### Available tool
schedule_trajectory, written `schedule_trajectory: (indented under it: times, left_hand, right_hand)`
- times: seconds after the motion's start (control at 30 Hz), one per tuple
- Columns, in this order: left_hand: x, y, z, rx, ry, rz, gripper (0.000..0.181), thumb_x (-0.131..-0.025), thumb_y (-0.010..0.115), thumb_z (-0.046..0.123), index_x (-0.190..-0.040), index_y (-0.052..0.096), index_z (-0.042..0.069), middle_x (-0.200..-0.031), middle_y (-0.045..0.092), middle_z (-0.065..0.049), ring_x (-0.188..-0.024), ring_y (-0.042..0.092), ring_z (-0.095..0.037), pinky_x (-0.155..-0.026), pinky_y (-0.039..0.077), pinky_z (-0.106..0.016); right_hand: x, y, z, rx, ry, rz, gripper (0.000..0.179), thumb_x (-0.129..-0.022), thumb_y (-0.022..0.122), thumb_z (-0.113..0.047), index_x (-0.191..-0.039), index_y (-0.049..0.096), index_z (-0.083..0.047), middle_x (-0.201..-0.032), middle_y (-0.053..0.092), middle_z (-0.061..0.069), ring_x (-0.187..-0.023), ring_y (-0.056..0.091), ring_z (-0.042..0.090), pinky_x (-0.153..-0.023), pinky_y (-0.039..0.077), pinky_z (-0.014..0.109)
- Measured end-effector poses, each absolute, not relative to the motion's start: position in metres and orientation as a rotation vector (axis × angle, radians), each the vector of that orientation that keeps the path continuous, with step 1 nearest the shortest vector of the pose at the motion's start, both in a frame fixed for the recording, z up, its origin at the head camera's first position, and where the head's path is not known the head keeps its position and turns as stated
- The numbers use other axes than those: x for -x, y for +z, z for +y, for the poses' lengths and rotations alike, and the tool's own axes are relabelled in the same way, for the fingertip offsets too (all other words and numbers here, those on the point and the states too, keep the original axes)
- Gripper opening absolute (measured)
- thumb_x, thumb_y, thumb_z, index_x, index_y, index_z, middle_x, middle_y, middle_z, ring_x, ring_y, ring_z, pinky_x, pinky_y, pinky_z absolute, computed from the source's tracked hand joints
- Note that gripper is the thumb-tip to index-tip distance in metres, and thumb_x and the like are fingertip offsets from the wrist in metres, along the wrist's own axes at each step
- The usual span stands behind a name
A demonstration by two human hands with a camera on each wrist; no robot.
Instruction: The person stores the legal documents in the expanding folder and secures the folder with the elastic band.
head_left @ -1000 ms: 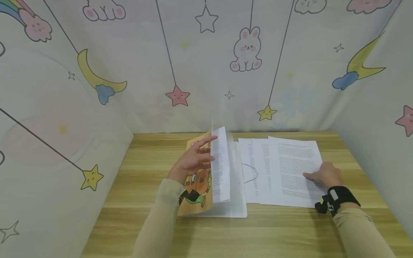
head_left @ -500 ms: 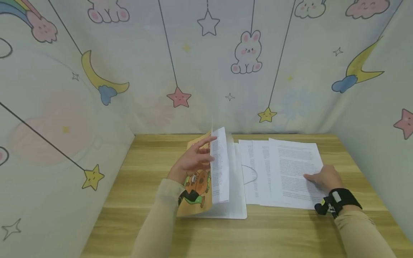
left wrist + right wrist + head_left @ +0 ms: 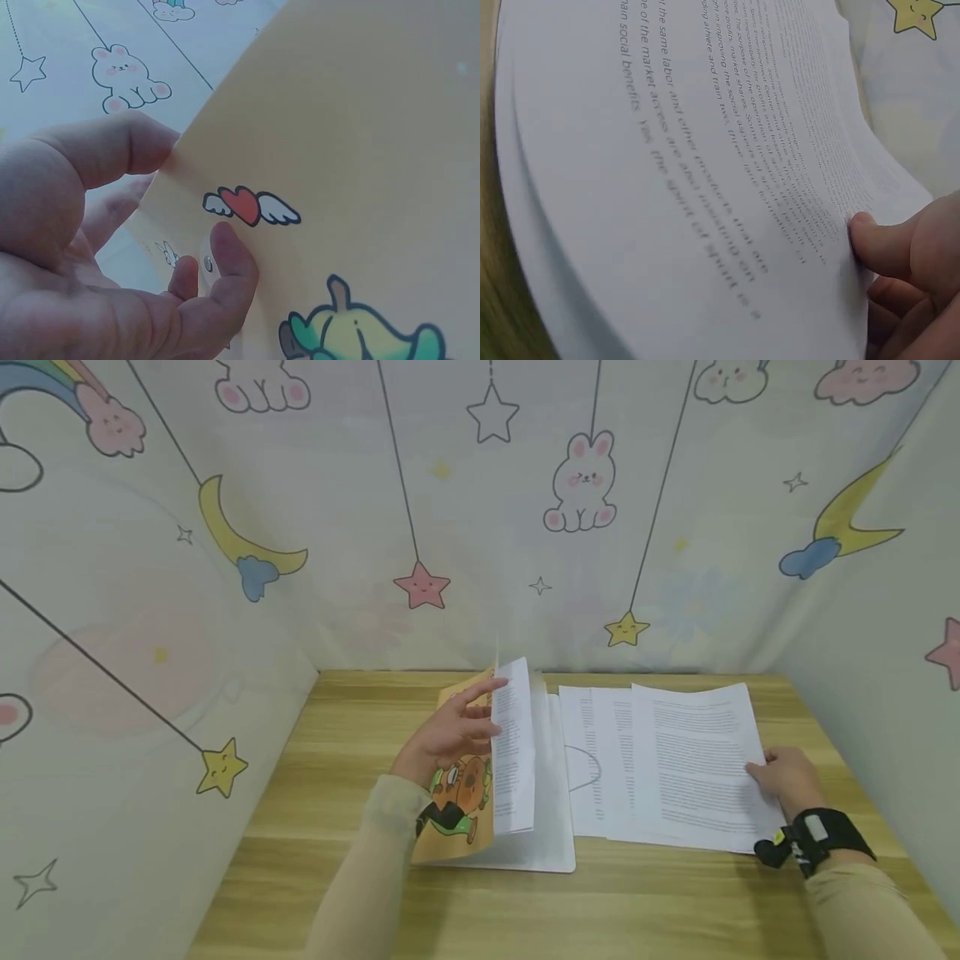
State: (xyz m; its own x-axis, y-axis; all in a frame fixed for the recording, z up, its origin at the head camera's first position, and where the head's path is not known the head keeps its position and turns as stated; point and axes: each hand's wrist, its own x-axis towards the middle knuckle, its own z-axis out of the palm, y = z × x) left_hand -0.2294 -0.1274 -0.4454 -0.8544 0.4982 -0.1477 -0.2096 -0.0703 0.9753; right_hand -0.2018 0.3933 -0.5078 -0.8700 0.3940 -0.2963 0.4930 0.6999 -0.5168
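Observation:
In the head view my left hand grips the raised cartoon-printed cover of an orange-yellow folder, with fingertips reaching over its edge onto printed pages inside. The left wrist view shows fingers on both sides of the cover, which bears a winged heart. To the right, my right hand pinches the right edge of the top printed sheet. That sheet bows upward in the right wrist view, thumb on its face and fingers beneath; other paper shows under its left side.
More printed sheets lie fanned out under the top one, beside the folder's white back. A curved line shows on the leftmost sheet. The wooden table ends at a cartoon-printed backdrop, with walls on both sides.
My right hand has shifted right, from resting on the top sheet to pinching its right edge. That sheet has moved slightly right and its edge bends up. My left hand stays on the folder cover.

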Motion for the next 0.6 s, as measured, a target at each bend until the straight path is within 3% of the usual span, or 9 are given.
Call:
schedule_trajectory:
  times: [0.3,0.6]
  left_hand:
    - [0.23,-0.446,-0.127,-0.297,1.985,1.742,0.079,-0.096,0.061,-0.008,-0.164,0.038,0.024,-0.148,0.044,-0.029,-0.121,0.054,-0.041,-0.085,0.056,-0.04]
    - [0.231,-0.447,-0.126,-0.304,1.983,1.747,0.078,-0.096,0.06,-0.008,-0.164,0.036,0.023,-0.148,0.042,-0.031,-0.121,0.053,-0.041,-0.085,0.056,-0.039]
  right_hand:
    - [0.203,-0.518,0.407,-0.765,-0.986,2.716,0.056,-0.104,0.062,-0.014,-0.146,0.045,0.018,-0.143,0.047,0.043,-0.121,0.052,0.052,-0.097,0.046,0.059]
    - [0.195,-0.52,0.414,-0.716,-1.113,2.654,0.064,-0.107,0.061,-0.022,-0.15,0.038,0.019,-0.144,0.047,0.041,-0.111,0.055,0.044,-0.082,0.049,0.044]
